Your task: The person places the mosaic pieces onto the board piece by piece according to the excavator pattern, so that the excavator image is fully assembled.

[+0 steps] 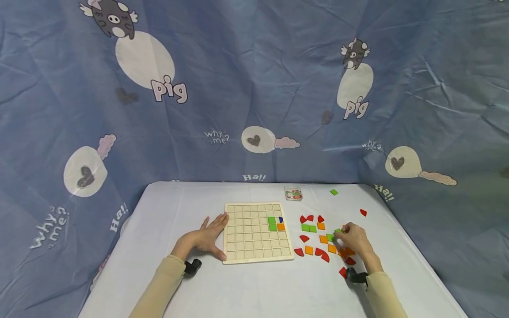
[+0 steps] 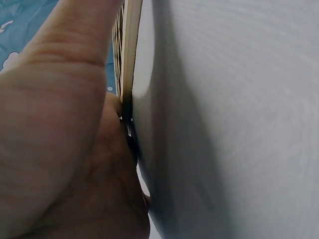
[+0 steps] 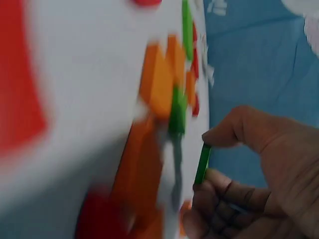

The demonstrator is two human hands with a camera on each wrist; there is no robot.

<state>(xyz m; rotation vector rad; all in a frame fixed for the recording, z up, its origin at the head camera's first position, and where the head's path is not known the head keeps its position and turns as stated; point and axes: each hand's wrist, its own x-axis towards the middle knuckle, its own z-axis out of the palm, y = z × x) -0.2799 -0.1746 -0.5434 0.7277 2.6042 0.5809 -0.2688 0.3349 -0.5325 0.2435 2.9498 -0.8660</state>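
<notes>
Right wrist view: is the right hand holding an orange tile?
No, the right hand pinches a green tile between thumb and fingers.

"pig", "why me?", "Ha!!" on backdrop

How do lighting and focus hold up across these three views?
Head: fairly even light, wooden board clear, faint sheen on the creased blue cloth; left wrist: a long soft shadow falls along the white table; right wrist: the nearest red piece is heavily blurred, the green tile in the right hand clearer.
</notes>
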